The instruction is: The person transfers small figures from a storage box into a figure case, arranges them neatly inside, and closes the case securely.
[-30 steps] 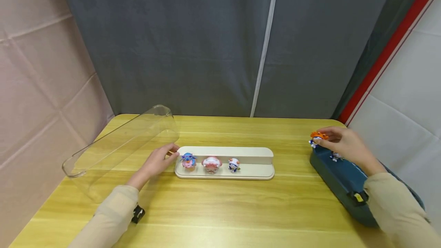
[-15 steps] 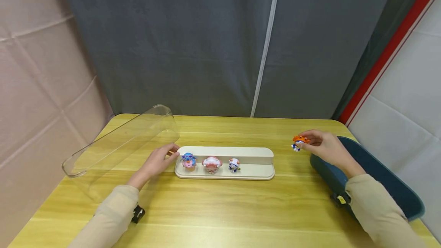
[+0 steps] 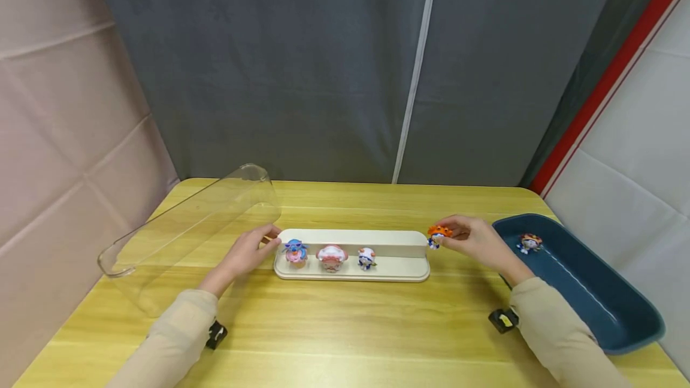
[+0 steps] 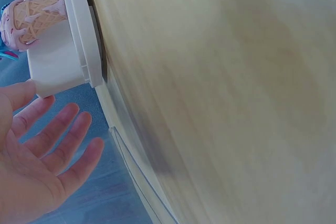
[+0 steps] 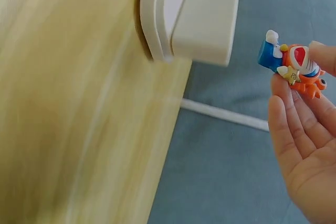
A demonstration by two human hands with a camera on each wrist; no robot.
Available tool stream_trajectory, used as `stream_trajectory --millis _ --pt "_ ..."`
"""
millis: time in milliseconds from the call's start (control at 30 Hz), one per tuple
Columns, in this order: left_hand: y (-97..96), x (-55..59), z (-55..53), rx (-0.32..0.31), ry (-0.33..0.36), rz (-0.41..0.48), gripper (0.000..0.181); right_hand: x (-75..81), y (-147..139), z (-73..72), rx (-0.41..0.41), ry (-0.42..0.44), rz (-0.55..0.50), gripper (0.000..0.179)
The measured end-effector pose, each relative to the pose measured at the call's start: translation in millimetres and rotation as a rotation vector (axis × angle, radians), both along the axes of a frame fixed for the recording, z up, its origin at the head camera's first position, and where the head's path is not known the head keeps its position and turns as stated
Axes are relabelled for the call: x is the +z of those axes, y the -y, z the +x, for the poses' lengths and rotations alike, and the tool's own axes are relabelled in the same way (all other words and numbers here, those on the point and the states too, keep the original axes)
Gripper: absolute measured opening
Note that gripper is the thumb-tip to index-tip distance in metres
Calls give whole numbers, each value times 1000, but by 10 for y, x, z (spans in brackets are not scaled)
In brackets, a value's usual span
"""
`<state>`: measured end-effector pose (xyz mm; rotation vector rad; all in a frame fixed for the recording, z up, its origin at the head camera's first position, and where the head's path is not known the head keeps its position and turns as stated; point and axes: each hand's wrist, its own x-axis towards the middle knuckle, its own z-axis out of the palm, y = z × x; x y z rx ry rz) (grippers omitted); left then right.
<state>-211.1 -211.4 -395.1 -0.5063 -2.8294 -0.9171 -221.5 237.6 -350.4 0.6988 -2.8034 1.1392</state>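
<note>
Between thumb and fingertips, my right hand pinches a small figurine with an orange crab-like hat and a blue-and-white body. It is held up beside the right end of a cream display base. Three figurines stand on that base: a blue-and-pink one on an ice-cream cone, a wide pink-and-white one and a small white-and-blue one. At the base's left end rests my left hand, its thumb and index fingertip at the corner and the other fingers loosely spread, as the left wrist view shows.
A clear plastic cover lies slanted on the left of the wooden table. On the right stands a dark blue bin, with another small figurine inside at its far end. A grey curtain hangs behind.
My right hand has carried the orange-hatted figurine left from above the blue bin to the right end of the base. The left hand stays in place.
</note>
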Motion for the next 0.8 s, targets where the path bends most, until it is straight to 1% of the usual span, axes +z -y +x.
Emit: stream_trajectory --millis 133,367,467,667,800 --pt "4 -7 -5 0 0 -3 17 -64 107 1 30 22 -1 34" --pt "8 -11 -11 2 4 -5 17 -188 299 14 95 -2 -1 31" --pt "8 -13 -12 2 7 -5 17 -250 372 13 111 9 -17 30" --pt "6 -6 -4 1 11 0 17 -331 496 12 174 16 -72 28" --pt "8 -6 -3 1 9 1 17 -378 551 6 191 35 -79 28"
